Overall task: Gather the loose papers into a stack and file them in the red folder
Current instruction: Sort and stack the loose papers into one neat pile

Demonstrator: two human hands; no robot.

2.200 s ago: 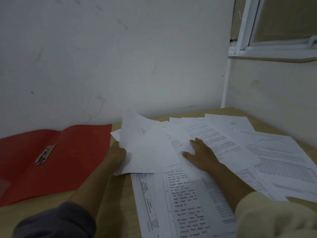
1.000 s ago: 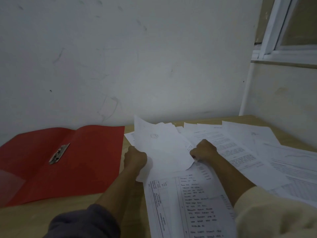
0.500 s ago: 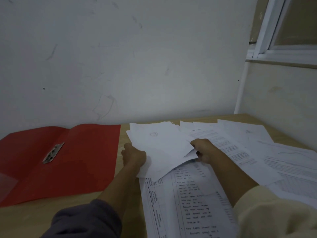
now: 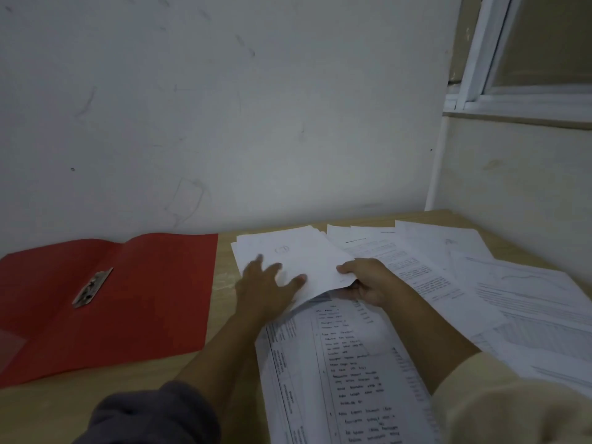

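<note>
Papers [image 4: 298,254] I was lifting a moment ago now lie flat near the table's far edge, my left hand [image 4: 269,283] spread open on top, my right hand [image 4: 368,283] pinching their corner, so squaring begins beside the open red folder [image 4: 144,290].

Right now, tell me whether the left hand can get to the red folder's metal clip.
Probably yes. The left hand lies flat on the gathered sheets, just right of the open red folder; nothing covers the metal clip.
</note>
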